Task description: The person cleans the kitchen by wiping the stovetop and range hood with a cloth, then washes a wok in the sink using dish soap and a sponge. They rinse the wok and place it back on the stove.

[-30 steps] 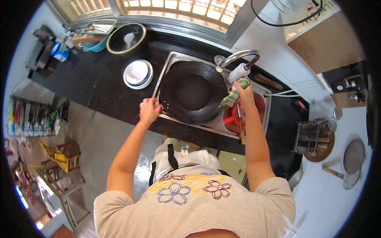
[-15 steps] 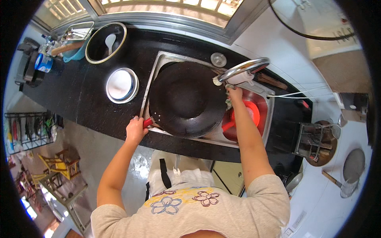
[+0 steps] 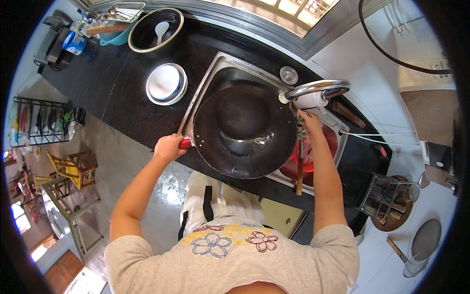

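Note:
A large black wok point(image 3: 245, 110) is held over the steel double sink point(image 3: 215, 63), its near side tipped down toward me with a little water inside. My left hand point(image 3: 169, 148) is closed around the wok's red handle point(image 3: 185, 143). At the opposite rim, my right hand point(image 3: 310, 123) grips a crumpled greyish-green cloth point(image 3: 302, 130) against the wok's edge. Below that hand a wooden-ended stick point(image 3: 299, 171) crosses the sink's front edge; its upper end is hidden. A red plastic container point(image 3: 307, 156), partly covered by my arm, sits in the right basin.
The curved faucet point(image 3: 313, 89) reaches over behind my right hand, close to the wok's rim. Stacked white bowls point(image 3: 165, 84) stand left of the sink. Behind them is a black basin point(image 3: 147, 36) holding a white spoon point(image 3: 161, 32). A round metal strainer point(image 3: 289, 75) lies by the faucet.
The wok has lifted and tipped toward me, baring more of the left basin's far side. A wooden-ended stick now shows under my right hand. The view has shifted too.

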